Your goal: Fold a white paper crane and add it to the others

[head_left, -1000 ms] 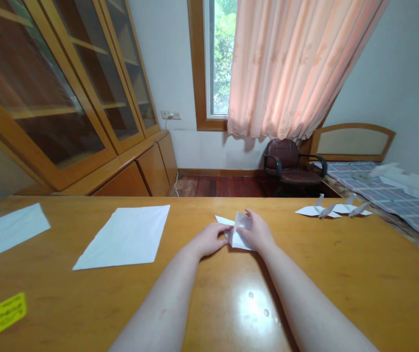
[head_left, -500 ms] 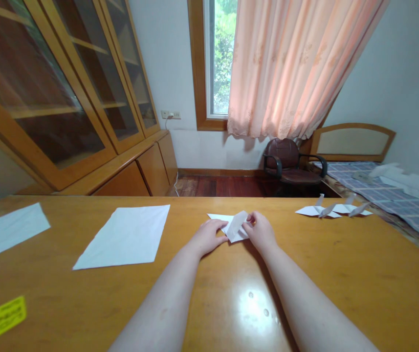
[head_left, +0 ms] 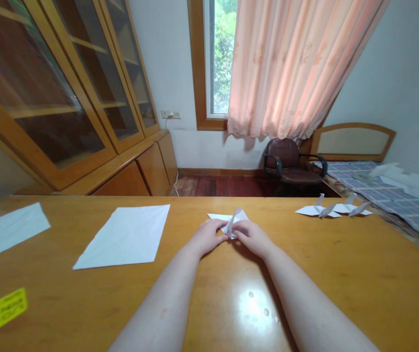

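A small folded white paper (head_left: 243, 214) lies on the wooden table in front of me, with one flap standing up from it. My left hand (head_left: 209, 237) grips its left part, fingers on top and thumb at the near edge. On the other side, my right hand (head_left: 252, 237) is closed at the raised flap, fingertips bent against the paper. The fingers cover part of the folds. To the right stand several folded white paper shapes (head_left: 309, 210) with upright points, set close together in a row.
A flat white sheet (head_left: 126, 237) lies left of my hands, and another sheet (head_left: 9, 233) farther left. A yellow label (head_left: 0, 314) is at the table's near left. Beyond the table (head_left: 322, 278) are a brown armchair (head_left: 286, 159), a bed and a glass-door cabinet (head_left: 80, 161).
My right hand has moved left and turned inward over the folded paper. The flap, which leaned broad side toward me, now stands up narrower. My left hand stays in place.
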Available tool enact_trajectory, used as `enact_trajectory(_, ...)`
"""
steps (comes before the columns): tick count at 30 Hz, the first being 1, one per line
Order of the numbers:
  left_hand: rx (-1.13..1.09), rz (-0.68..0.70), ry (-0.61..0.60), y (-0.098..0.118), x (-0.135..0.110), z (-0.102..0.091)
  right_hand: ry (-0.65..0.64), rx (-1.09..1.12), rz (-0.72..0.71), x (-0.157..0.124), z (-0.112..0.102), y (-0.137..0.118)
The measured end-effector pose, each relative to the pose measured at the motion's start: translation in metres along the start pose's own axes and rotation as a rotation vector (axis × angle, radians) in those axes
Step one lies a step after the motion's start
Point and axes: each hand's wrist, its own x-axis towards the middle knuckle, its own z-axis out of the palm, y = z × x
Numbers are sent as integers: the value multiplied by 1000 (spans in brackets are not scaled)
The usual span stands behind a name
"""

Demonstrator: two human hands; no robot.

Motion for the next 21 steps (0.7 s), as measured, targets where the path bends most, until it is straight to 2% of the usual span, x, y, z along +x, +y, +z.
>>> enact_trajectory(10, 29, -3, 19, 2, 1, -1, -76, -40, -67, 0, -3, -9)
enact_trajectory(17, 3, -20, 33, 1, 1, 0, -21, -87, -44, 1, 0, -5)
enact_trajectory(21, -17, -19, 38, 0, 1, 1, -39, -103, -55, 1, 1, -3)
